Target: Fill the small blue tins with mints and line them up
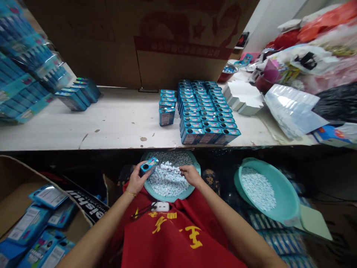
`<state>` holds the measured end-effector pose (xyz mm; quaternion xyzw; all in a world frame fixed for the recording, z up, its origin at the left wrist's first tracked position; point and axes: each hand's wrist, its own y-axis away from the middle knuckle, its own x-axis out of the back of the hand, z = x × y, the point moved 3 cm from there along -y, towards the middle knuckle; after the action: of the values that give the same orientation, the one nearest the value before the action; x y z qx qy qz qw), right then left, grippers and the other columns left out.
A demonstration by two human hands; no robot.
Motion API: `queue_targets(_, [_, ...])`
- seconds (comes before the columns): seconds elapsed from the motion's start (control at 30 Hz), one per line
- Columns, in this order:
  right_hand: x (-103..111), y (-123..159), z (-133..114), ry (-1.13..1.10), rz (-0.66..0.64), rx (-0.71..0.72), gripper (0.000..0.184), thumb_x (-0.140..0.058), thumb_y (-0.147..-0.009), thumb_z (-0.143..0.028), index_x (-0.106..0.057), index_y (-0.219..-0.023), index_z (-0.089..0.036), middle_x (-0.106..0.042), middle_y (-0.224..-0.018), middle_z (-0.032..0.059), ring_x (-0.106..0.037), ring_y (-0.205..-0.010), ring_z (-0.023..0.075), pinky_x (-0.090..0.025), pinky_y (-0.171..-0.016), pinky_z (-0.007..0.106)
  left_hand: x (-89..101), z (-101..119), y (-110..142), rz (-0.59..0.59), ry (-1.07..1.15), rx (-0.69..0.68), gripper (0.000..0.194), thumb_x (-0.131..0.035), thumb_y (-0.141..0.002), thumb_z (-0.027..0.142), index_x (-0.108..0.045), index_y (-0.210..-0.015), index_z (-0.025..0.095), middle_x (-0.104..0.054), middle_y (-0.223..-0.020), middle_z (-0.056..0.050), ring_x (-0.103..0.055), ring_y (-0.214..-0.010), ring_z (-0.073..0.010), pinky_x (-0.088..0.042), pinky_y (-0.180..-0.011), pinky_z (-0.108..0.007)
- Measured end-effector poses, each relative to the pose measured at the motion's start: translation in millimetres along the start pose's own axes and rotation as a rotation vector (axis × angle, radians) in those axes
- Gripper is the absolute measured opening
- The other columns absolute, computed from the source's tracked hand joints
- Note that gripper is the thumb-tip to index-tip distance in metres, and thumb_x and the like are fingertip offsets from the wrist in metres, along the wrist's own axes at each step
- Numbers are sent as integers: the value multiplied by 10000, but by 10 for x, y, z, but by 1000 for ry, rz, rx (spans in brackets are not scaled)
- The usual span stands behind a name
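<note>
My left hand (137, 179) is closed round a small blue box (148, 165), held over a teal basin (195, 168) that rests on my red apron. The basin is full of small pale blue and white candies (166, 182). My right hand (190, 174) reaches into the candies with its fingers pinched together; what they grip is too small to make out. On the white table above, several rows of the same blue boxes (206, 111) stand packed together with their round openings up, and a short extra row (167, 106) stands to their left.
A second teal basin of candies (263, 190) sits at the lower right. A cardboard carton with flat blue boxes (33, 223) lies at the lower left. Big brown cartons (167, 37) stand behind the table; wrapped blue packs (25, 74) at left, plastic bags (292, 108) at right.
</note>
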<state>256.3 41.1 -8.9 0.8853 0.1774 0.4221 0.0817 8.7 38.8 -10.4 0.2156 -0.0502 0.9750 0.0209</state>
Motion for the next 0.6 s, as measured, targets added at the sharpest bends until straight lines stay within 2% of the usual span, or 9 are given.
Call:
queue_targets(0.07, [233, 90, -197, 30, 12, 71, 346, -362, -745, -141, -636, -942, -213, -658, -810, 10, -565, -750, 126, -380, -644, 197, -71, 24, -4, -29, -2, -38, 411, -539, -707, 280, -440, -1094, 180, -541, -1048, -65, -516, -963, -183, -380, -878, -339])
queue_targets(0.2, [545, 193, -707, 356, -13, 77, 297, -387, -737, -153, -645, -854, -242, -651, -866, 36, -563, -842, 159, -372, -673, 224, -213, 108, -12, -72, -31, -148, 380, -505, -718, 214, -453, -1093, 176, -517, -1089, -80, -475, -1028, -195, -349, -916, -362])
queue_targets(0.3, [583, 212, -1068, 604, -33, 60, 279, -392, -724, -129, -632, -837, -217, -642, -846, 73, -581, -803, 188, -389, -645, 258, -261, 144, -5, -86, -56, -192, 389, -495, -719, 191, -447, -1105, 179, -504, -1105, -83, -455, -1053, -197, -339, -931, -373])
queue_targets(0.4, [531, 231, -1357, 721, -32, 120, 274, -361, -754, -124, -616, -843, -171, -627, -825, 109, -589, -755, 192, -407, -620, 273, -272, 134, 10, -92, -68, -212, 387, -489, -723, 188, -447, -1108, 180, -496, -1117, -88, -445, -1067, -201, -334, -939, -387])
queue_targets(0.5, [547, 276, -1477, 747, -4, 185, 280, -336, -776, -131, -607, -841, -158, -616, -811, 118, -586, -757, 200, -415, -618, 281, -257, 105, 25, -82, -56, -227, 395, -497, -722, 198, -443, -1114, 184, -490, -1127, -89, -441, -1076, -204, -332, -941, -394])
queue_targets(0.6, [654, 317, -1264, 735, -20, 138, 284, -342, -766, -128, -605, -853, -189, -616, -845, 99, -585, -773, 196, -414, -624, 275, -213, 78, 39, -55, -28, -219, 399, -512, -718, 209, -447, -1111, 189, -495, -1123, -82, -448, -1068, -201, -335, -938, -385])
